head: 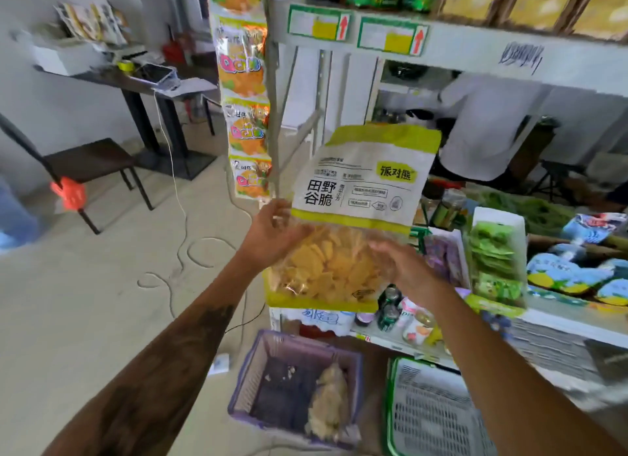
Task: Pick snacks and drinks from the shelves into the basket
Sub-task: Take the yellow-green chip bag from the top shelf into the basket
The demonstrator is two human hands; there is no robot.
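Both hands are holding up 1 large snack bag [353,214] in front of the shelves, above the purple basket [355,374]. The bag is flat and wide, with a matte white and lime-green paper-like upper part carrying black printed characters, and a clear glossy lower window that is showing thin yellow chips. The left hand [272,233] is gripping the bag's left edge, fingers closed on the film near the green stripe. The right hand [404,268] is pressing on the clear window from the front, fingers spread; whether its thumb is pinching the bag from behind, I cannot tell, because the bag is hiding it.

The basket is standing on the floor below, made of purple plastic lattice, and a pale crinkled packet [328,401] is lying inside it at the right side. Beside it, a green-rimmed white basket [431,418] is cut off by the lower edge. A strip of orange snack packets [244,102] is hanging vertically at the shelf post, shiny and wrinkled. On the shelf [560,323] at the right, green packets in a white box [494,248] are standing upright, and small cans [389,308] are partly hidden under the bag. The picture is blurring toward the right edge, so labels there are hard to read.
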